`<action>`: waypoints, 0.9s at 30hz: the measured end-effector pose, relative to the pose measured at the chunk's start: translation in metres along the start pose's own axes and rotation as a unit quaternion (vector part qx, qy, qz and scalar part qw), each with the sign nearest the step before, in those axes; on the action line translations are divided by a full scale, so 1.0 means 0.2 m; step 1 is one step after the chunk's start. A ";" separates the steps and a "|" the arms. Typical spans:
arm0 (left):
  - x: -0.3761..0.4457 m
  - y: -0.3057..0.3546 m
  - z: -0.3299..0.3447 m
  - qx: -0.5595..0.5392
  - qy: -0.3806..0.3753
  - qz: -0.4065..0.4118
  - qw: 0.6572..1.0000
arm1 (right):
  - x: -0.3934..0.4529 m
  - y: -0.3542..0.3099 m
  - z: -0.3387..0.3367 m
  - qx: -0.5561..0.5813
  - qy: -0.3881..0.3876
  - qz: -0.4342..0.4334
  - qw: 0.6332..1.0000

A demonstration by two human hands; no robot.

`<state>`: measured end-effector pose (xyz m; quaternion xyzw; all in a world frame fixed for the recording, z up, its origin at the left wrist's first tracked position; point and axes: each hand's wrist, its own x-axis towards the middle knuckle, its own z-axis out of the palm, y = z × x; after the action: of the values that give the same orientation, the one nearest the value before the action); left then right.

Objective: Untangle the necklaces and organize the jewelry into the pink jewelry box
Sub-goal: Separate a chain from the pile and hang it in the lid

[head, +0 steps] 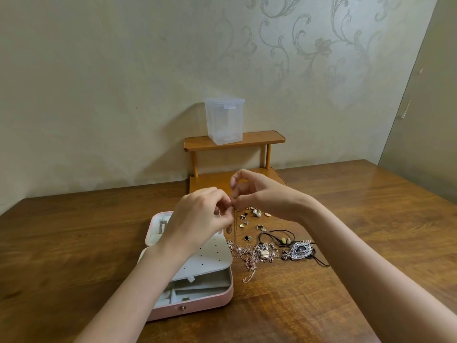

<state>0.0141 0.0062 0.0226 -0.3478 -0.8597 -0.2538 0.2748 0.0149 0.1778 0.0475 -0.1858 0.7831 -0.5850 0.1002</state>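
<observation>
Head view: untangling under way, by the look of it, with nothing of this chain boxed yet. Both hands raised above the table (371, 219), meeting just beyond the open pink box (210, 302). Left hand (197, 222) knuckles up, fingers curled, pinching a thin chain (235, 231) at its top. Right hand (259, 194) facing it, thumb and forefinger curled into a ring, seemingly pinching the same chain a little higher; exact contact too fine to tell. Chain hanging straight down into the tangled pile (249, 256) just right of the box. Loose earrings (249, 219) scattered behind the pile, feather pendant (300, 250) on black cord at its right. Next, probably: working the strand free with small, gentle pulls, no yanking, then laying it in the box's lower tray.
</observation>
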 end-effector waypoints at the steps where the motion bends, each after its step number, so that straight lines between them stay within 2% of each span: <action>1: -0.01 0.00 0.01 -0.008 0.007 0.000 1.000 | 0.00 0.00 0.00 0.012 -0.013 0.000 1.000; 5: -0.03 0.00 0.05 -0.065 0.057 -0.041 0.995 | 0.00 0.02 0.00 0.068 -0.018 -0.014 0.997; 10: -0.06 -0.01 0.08 -0.093 0.086 -0.099 0.987 | 0.02 0.05 0.02 0.086 0.057 -0.032 0.994; 14: -0.06 0.01 0.07 -0.239 0.063 -0.213 0.945 | 0.02 0.06 0.03 0.134 0.097 -0.047 0.985; 20: -0.04 0.00 0.03 -0.349 0.044 -0.237 0.906 | 0.02 0.05 0.02 0.144 0.088 -0.025 0.985; 23: -0.03 0.01 0.02 -0.327 0.019 -0.217 0.920 | 0.02 0.05 0.03 0.150 0.089 -0.023 0.984; 27: -0.03 0.02 0.03 -0.270 0.022 -0.195 0.943 | 0.03 0.05 0.03 0.155 0.087 -0.018 0.984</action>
<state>0.0189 0.0092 0.0144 -0.2289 -0.8037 -0.5326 0.1343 0.0109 0.1723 0.0362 -0.1311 0.6852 -0.7148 0.0488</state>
